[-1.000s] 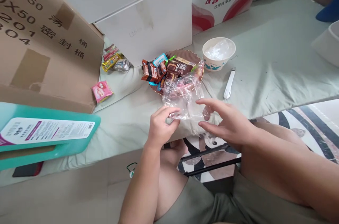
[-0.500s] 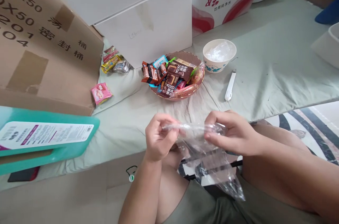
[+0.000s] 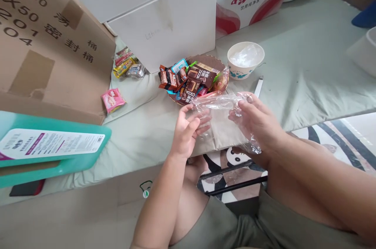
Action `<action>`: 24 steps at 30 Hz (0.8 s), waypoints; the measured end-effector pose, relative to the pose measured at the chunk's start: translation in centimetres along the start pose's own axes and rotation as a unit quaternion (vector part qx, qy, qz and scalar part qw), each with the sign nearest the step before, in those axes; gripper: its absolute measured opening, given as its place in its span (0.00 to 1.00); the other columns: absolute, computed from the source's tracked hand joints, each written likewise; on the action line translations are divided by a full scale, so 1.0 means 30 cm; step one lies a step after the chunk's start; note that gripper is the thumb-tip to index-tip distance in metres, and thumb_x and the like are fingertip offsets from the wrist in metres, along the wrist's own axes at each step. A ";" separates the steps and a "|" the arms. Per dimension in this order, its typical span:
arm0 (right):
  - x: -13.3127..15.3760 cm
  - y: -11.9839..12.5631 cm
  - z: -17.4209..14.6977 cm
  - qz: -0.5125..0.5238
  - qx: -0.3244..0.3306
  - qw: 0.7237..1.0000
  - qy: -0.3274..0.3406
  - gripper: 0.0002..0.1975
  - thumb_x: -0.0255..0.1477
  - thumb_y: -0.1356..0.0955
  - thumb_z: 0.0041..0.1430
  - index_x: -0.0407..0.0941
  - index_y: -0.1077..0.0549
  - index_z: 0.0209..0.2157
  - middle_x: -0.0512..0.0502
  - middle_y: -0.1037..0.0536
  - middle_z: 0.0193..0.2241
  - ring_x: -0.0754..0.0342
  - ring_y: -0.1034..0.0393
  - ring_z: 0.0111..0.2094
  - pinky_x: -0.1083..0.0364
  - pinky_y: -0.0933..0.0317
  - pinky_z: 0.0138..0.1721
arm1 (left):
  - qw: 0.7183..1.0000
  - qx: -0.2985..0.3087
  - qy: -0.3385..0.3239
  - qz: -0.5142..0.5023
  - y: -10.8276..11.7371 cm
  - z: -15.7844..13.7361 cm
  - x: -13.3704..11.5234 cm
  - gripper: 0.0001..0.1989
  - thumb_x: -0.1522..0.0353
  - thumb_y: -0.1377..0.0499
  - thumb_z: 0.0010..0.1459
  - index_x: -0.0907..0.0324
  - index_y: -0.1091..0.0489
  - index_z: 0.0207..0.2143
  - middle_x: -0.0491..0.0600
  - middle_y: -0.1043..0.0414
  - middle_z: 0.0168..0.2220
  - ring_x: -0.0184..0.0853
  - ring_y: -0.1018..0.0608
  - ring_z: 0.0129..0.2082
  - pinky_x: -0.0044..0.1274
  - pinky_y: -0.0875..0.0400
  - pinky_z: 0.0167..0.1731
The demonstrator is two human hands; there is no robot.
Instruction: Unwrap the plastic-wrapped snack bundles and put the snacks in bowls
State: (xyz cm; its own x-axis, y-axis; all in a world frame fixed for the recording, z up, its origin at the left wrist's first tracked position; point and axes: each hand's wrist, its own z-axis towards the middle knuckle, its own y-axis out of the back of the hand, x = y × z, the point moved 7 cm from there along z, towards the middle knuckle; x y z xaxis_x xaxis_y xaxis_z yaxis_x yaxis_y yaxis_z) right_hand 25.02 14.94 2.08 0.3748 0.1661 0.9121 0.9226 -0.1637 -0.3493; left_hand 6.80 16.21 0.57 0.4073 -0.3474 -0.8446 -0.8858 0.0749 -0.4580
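Note:
A clear plastic bag [image 3: 216,103] stretches between my two hands, above the front edge of the cloth-covered surface. My right hand [image 3: 257,117] is closed on its right end, and crumpled film hangs down below the fingers. My left hand [image 3: 188,131] has its fingers spread at the bag's left end, some showing through the clear film. Just behind the bag stands a brown fluted bowl [image 3: 202,60] heaped with wrapped snacks [image 3: 192,80]. A paper bowl [image 3: 243,70] with clear plastic inside is to its right. A white utility knife [image 3: 259,86] lies partly behind my right hand.
A large cardboard box [image 3: 85,80] and a teal jug [image 3: 73,155] stand at left, near a pink packet [image 3: 113,100] and several small wrapped snacks [image 3: 126,66]. White boxes [image 3: 182,25] and a red-and-white carton [image 3: 249,2] line the back. A dark flat object [image 3: 26,189] lies front left.
Both hands have moved forward and up, toward the snack bowl, with the plastic bag. My left fingers have spread from a pinch. The bag's hanging part has swung up and right.

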 end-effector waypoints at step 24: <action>-0.009 0.040 -0.038 -0.087 0.034 0.987 -0.128 0.33 0.35 0.28 0.57 0.51 0.40 0.62 0.56 0.31 0.23 0.52 0.24 0.26 0.54 0.30 0.25 | 0.984 -0.128 -0.114 0.042 0.064 0.015 -0.025 0.19 0.59 0.29 0.50 0.57 0.31 0.40 0.49 0.21 0.38 0.30 0.19 0.33 0.20 0.24 0.30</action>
State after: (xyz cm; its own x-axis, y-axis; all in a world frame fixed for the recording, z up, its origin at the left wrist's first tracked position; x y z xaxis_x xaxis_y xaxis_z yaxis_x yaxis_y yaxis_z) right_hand 25.93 13.58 1.66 0.2130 0.4285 0.8781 0.9758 -0.0472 -0.2137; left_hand 4.90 17.02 0.20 0.3437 -0.1296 -0.9301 -0.9337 -0.1527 -0.3238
